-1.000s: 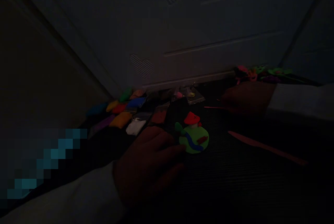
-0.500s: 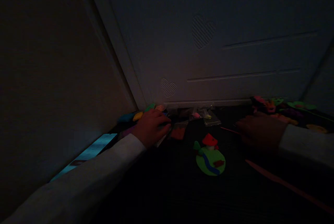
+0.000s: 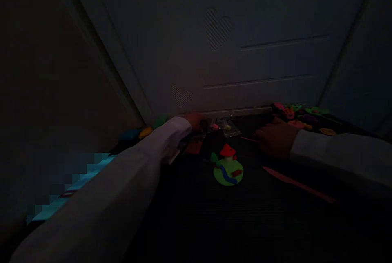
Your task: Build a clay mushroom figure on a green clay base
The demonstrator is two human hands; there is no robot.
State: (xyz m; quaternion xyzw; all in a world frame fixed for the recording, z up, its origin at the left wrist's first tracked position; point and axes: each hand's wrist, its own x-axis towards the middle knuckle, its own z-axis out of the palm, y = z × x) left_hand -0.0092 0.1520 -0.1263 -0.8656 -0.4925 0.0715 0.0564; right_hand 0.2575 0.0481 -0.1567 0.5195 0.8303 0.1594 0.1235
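Note:
My left hand (image 3: pixel 194 121) reaches to the back of the dark table, beside small clear plastic bags. Its fingers are hidden in shadow, so their grip cannot be made out. My right hand (image 3: pixel 277 137) rests low over the table at the right, fingers curled round a thin pink stick (image 3: pixel 248 139) whose tip points left. Between and nearer than the hands lies a green clay disc (image 3: pixel 228 177) with a blue winding strip, a brown-red piece and a small green shape. A red-capped clay mushroom (image 3: pixel 228 150) stands at its far edge.
A pink modelling knife (image 3: pixel 297 183) lies at the right front. Clear bags (image 3: pixel 230 128) and a reddish packet (image 3: pixel 194 145) lie at the back. Colourful clay pieces (image 3: pixel 288 112) sit far right; blue and yellow packs (image 3: pixel 145 132) far left. A lit screen (image 3: pixel 88 179) shows left.
My left hand has moved forward and right from the packs toward the clear bags. The view has shifted, so things appear further left and higher. My right hand keeps the stick.

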